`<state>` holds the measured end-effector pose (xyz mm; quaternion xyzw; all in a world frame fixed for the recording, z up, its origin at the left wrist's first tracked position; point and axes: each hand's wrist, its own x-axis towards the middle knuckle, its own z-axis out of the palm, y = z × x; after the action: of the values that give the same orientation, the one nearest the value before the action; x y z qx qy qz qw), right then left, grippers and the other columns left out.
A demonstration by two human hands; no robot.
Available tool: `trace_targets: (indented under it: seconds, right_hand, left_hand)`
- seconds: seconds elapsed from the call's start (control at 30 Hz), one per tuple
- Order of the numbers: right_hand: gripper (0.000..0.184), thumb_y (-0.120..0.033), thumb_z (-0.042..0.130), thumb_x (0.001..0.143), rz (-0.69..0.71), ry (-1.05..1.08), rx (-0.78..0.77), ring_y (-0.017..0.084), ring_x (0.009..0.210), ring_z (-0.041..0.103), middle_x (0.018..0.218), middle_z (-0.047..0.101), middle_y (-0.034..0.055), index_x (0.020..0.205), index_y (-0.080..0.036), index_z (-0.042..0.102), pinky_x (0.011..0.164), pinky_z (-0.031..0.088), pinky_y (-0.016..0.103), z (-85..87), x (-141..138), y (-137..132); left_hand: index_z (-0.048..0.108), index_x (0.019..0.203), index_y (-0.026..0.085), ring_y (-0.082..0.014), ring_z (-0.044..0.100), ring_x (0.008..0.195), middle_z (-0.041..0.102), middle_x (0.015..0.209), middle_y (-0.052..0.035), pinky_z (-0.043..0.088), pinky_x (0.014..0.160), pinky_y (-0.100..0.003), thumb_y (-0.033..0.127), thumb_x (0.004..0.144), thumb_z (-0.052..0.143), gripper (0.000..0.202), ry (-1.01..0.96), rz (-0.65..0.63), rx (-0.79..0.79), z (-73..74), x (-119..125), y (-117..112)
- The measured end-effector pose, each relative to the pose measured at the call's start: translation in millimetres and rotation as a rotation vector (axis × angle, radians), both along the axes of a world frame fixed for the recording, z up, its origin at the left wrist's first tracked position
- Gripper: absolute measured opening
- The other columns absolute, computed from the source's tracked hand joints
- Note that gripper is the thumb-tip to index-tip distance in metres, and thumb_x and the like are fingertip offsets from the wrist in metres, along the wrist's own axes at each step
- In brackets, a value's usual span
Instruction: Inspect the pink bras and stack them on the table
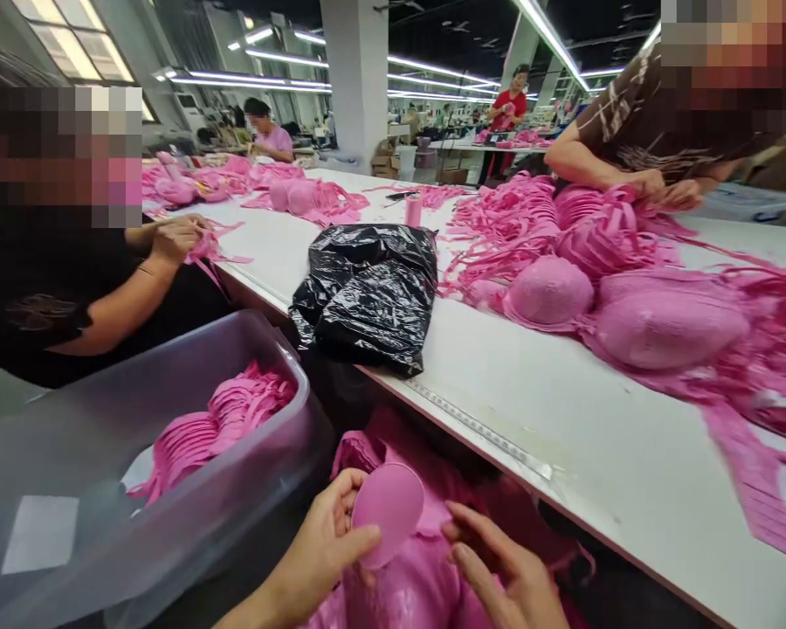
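Observation:
At the bottom centre, my left hand (324,542) grips a pink bra by one cup (389,511), its thumb across the cup's smooth side. My right hand (507,568) is just to the right of it, thumb and fingers apart, beside the bra's pink fabric edge; whether the fingertips touch the fabric I cannot tell. More pink bras (412,590) lie heaped below and behind my hands, partly hidden by them.
A grey plastic bin (236,489) with stacked pink bras (216,419) stands left. The white table (491,384) bears a black plastic bag (380,297), a ruler strip (478,428) and bra piles (661,314). Co-workers handle pink pieces at left (176,240) and right (661,188).

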<state>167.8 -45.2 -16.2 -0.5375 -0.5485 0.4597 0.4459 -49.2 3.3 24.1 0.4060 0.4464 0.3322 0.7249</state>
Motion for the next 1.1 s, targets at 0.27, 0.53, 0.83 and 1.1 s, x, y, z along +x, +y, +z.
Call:
trace_targets:
  seconds: [0.27, 0.53, 0.83, 1.1]
  right_hand:
    - [0.033, -0.043, 0.06, 0.08, -0.176, 0.17, -0.079, 0.021, 0.076, 0.063, 0.084, 0.069, 0.0095, 0.09, -0.013, 0.065, 0.067, 0.053, 0.029, 15.4, 0.4, 5.4]
    - [0.059, -0.02, 0.069, 0.071, 0.075, -0.157, 0.1, 0.026, 0.117, 0.052, 0.134, 0.049, 0.0106, 0.126, -0.03, 0.051, 0.093, 0.047, 0.039, 25.3, 34.5, -19.8]
    - [0.028, -0.024, 0.065, 0.079, -0.076, -0.308, 0.397, 0.022, 0.11, 0.058, 0.121, 0.057, 0.0117, 0.107, -0.024, 0.069, 0.088, 0.051, 0.029, 6.9, 41.2, -23.1]
    - [0.021, -0.016, 0.06, 0.081, -0.257, -0.216, 0.469, 0.021, 0.098, 0.065, 0.111, 0.066, 0.009, 0.096, -0.025, 0.072, 0.081, 0.057, 0.031, 7.6, 31.7, -30.8]
  left_hand:
    - [0.051, 0.093, 0.017, -0.0101, 0.056, 0.056, 0.059, 0.082, -0.0021, 0.048, 0.046, -0.02, 0.038, 0.059, 0.077, 0.048, -0.016, -0.269, -0.127, -5.9, 54.4, -6.4]
    - [0.062, 0.084, 0.01, -0.0077, 0.05, 0.048, 0.055, 0.064, 0.001, 0.044, 0.046, -0.021, 0.036, 0.06, 0.075, 0.038, 0.142, -0.302, -0.051, -4.6, 60.7, 9.8]
    - [0.069, 0.09, 0.018, -0.0154, 0.061, 0.077, 0.063, 0.087, -0.0032, 0.05, 0.068, -0.023, 0.019, 0.061, 0.076, 0.03, 0.058, -0.279, 0.114, -10.5, 74.9, 8.2]
    - [0.075, 0.078, 0.027, -0.0208, 0.065, 0.082, 0.071, 0.088, -0.0042, 0.049, 0.076, -0.03, 0.019, 0.072, 0.069, 0.012, 0.267, -0.328, 0.585, -12.1, 76.6, -0.3]
